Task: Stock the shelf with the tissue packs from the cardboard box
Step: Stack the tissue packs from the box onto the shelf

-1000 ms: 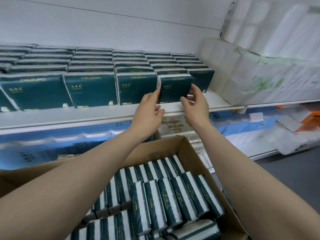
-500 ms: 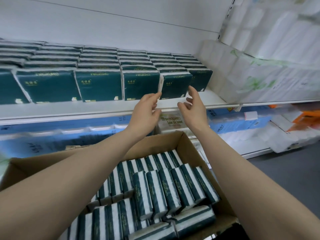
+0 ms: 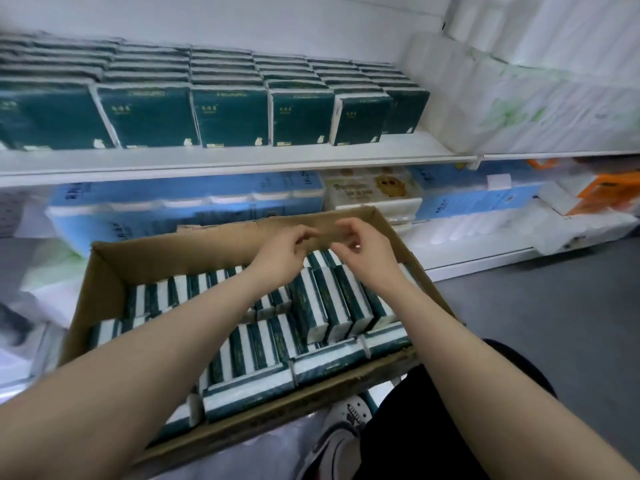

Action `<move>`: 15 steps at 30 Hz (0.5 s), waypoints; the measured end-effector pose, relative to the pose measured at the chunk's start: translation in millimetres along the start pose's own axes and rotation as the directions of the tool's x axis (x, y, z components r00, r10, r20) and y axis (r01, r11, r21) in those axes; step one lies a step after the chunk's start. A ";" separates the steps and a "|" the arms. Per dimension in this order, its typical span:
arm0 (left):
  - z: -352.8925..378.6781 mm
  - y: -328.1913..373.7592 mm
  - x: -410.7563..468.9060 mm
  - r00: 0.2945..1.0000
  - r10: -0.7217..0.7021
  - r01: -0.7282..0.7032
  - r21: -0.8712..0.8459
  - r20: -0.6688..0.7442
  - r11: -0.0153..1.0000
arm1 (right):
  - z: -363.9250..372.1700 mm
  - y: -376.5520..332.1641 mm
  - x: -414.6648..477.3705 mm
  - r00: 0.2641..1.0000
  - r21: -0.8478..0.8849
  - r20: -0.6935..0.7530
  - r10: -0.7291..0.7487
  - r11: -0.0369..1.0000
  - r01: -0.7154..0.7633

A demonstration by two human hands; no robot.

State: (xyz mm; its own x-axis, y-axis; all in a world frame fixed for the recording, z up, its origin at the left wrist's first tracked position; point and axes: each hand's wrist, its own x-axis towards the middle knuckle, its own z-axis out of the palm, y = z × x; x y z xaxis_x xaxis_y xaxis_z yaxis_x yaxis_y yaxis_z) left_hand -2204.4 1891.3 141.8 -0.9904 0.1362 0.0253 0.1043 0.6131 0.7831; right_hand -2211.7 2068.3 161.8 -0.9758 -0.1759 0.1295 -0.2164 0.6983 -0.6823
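Observation:
Dark green tissue packs stand in rows on the white shelf. Below it, the open cardboard box holds several green-and-white striped tissue packs standing on edge. My left hand and my right hand hover close together over the far right part of the box, just above the packs. Both have loosely curled fingers and hold nothing.
Blue wrapped paper packs and a cream pack fill the lower shelf behind the box. White roll bundles stand at the right of the upper shelf. Grey floor lies to the right; a shoe shows below the box.
Both hands have let go of the pack set on the shelf and have come down from the shelf to the box. The view has tilted downward.

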 end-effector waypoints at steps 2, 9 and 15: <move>4.4 -9.8 -11.2 0.995 -0.055 0.052 0.038 0.081 0.998 | 4.4 -2.4 -11.7 0.998 -0.056 0.062 0.021 0.998 -0.018; 12.4 -30.4 -32.2 0.975 -0.092 0.068 0.123 0.203 0.990 | 15.8 4.9 -39.1 0.945 -0.219 0.320 0.063 0.976 0.009; 13.2 -36.1 -36.8 0.973 -0.065 0.038 0.128 0.220 0.991 | 24.8 3.2 -45.3 0.911 -0.362 0.403 0.091 0.930 0.067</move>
State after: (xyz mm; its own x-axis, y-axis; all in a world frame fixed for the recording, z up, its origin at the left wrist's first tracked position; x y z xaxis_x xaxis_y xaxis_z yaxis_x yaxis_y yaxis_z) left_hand -2170.5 1874.4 104.4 -0.9506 0.2638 -0.1635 0.0778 0.7126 0.6973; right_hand -2167.4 2061.3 135.9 -0.8966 -0.3762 -0.2336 -0.2777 0.8886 -0.3650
